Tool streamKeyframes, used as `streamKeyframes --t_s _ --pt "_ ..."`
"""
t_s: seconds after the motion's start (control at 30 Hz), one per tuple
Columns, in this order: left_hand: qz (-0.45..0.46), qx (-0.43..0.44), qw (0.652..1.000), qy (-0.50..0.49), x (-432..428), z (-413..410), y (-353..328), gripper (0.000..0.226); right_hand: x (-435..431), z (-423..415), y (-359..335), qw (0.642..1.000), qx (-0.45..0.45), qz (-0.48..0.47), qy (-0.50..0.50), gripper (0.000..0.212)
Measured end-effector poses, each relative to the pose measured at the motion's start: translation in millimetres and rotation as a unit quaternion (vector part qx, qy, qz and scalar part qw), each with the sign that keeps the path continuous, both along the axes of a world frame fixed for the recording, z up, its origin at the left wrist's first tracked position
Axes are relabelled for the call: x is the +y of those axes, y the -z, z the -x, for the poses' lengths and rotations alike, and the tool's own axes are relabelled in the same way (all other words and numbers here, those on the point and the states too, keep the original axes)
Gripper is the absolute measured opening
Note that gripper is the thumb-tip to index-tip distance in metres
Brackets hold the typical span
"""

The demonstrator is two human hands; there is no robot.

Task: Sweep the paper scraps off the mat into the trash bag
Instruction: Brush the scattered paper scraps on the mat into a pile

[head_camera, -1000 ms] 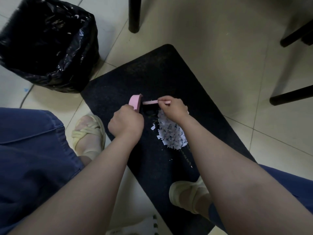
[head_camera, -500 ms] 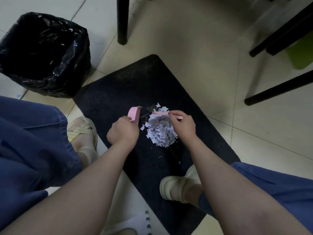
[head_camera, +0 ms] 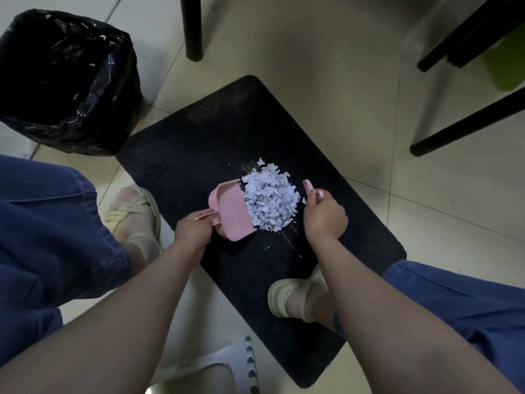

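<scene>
A heap of white paper scraps [head_camera: 270, 203] lies in the middle of the dark mat [head_camera: 199, 132]. My left hand [head_camera: 193, 231] grips the handle of a small pink dustpan [head_camera: 231, 213], whose open lip touches the left side of the heap. My right hand [head_camera: 324, 216] holds a small pink brush [head_camera: 311, 190] just right of the heap. A few tiny scraps lie loose on the mat below the heap. The black trash bag [head_camera: 65, 81] stands open on the floor at the upper left, off the mat.
Black furniture legs [head_camera: 193, 27] stand beyond the mat and at the right [head_camera: 466, 120]. My two sandalled feet [head_camera: 295, 297] are by the mat, the right one on it. A white stool edge [head_camera: 216, 365] shows at the bottom. Tiled floor surrounds the mat.
The dustpan has turned from on edge to lying flat against the heap. My right hand with the brush moved from the heap's top to its right side. The heap looks fuller and rounder.
</scene>
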State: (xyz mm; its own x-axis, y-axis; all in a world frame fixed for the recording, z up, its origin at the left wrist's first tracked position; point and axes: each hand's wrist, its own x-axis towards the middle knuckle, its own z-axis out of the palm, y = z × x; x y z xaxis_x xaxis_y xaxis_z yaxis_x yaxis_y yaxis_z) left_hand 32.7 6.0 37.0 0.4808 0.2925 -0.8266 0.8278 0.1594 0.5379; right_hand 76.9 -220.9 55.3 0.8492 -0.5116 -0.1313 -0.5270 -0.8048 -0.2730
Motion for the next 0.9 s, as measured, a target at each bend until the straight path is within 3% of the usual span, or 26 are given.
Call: streamKeyframes --t_s 0.2,0.33,0.47,0.57,0.7,0.9 --pt "0.009 0.041 0.999 0.021 4 -2 8 0.027 -1 -9 17 0.999 0.034 0.035 0.005 0.045" --pt "-0.011 0.077 0.994 0.075 10 -5 10 0.017 -4 -13 27 0.998 0.057 -0.009 0.026 0.047" --pt "-0.086 0.074 0.968 0.223 13 -8 16 0.021 0 -14 32 0.995 0.062 -0.079 0.004 0.046" --pt "-0.139 0.049 0.946 0.288 12 -9 19 0.024 6 -12 29 0.997 0.043 -0.065 -0.023 0.043" --pt "-0.18 0.041 0.926 0.33 12 -15 18 0.02 -2 -8 21 0.999 -0.036 -0.026 0.02 0.04" --pt "-0.202 0.062 0.912 0.35 8 -25 9 0.013 -19 -7 25 0.997 0.025 -0.038 0.063 0.04"
